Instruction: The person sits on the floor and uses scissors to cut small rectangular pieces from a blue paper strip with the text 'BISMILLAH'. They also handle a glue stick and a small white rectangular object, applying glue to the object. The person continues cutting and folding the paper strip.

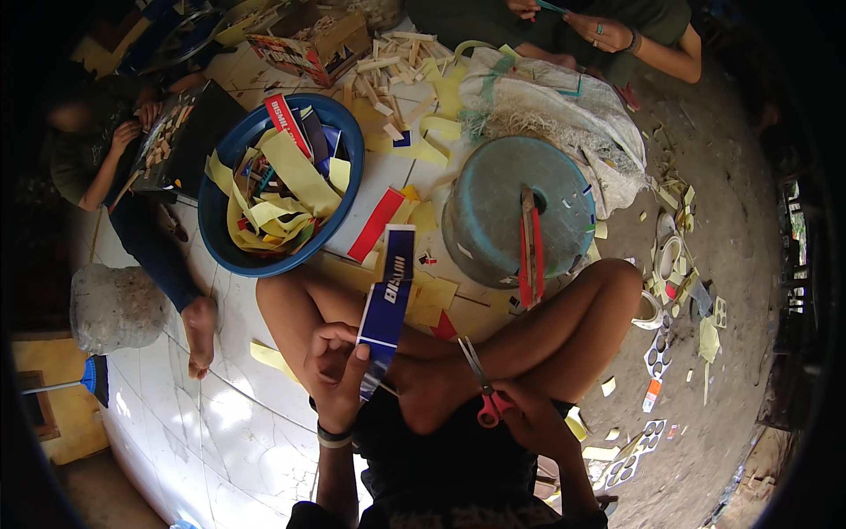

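Observation:
My left hand [335,366] pinches the lower part of a long dark-blue printed strip [381,322] between thumb and fingers. The strip stands up from the hand, with white lettering on it. In my right hand [533,414] is a pair of scissors with red handles [491,409]. Their blades point up and away, apart from the strip. Both hands are above my lap, between my crossed legs. Beyond the strip lies a red printed strip [377,224] on the tiles, among yellow paper scraps.
A blue basin [256,263] full of paper strips stands at front left. Right of it, a round grey-green tub [485,194] bears a red-handled tool [530,256]. Beyond are wooden sticks [410,57], a cardboard box [339,48] and a white sack [608,123]. Two people sit nearby.

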{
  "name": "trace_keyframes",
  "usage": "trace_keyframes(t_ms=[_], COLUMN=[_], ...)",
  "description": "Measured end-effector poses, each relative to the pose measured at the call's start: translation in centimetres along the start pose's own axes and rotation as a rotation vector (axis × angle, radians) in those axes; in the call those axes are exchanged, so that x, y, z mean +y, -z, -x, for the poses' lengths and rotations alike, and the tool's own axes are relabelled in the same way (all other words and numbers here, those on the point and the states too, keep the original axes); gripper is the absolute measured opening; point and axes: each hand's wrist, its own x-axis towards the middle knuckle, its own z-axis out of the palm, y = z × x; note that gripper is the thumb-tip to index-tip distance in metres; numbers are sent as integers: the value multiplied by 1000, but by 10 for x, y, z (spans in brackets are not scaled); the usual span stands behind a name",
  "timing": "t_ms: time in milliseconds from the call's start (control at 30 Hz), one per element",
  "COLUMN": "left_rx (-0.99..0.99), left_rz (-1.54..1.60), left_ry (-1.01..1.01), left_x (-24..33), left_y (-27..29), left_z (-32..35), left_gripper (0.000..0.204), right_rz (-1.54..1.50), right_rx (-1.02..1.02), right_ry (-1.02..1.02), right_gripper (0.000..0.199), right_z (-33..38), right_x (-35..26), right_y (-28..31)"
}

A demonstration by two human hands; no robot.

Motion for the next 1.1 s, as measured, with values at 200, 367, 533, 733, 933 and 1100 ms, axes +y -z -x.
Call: trace_keyframes(t_ms=[200,367,533,733,933,1100], left_rx=[442,608,321,99,54,2], left_rz=[-5,-387,-772,-98,-151,-465], left_ry=[-249,-247,-220,224,296,313], left_x=[-18,-24,-39,-64,-54,-27], left_y=[-22,-33,-35,-35,-14,17], left_z=[-1,21,48,67,53,20], left_gripper=[19,17,43,69,73,50], right_rz=[468,474,362,74,52,60], right_rx=[-177,-282,-166,-223,-104,-27], right_ry=[-159,-263,-142,-260,-356,-423], right_gripper=[47,67,75,68,66,67], right_z=[6,15,17,11,11,13], right_x=[-14,-19,-17,-7,-2,-2], right_y=[-3,-26,-25,-24,-42,-50])
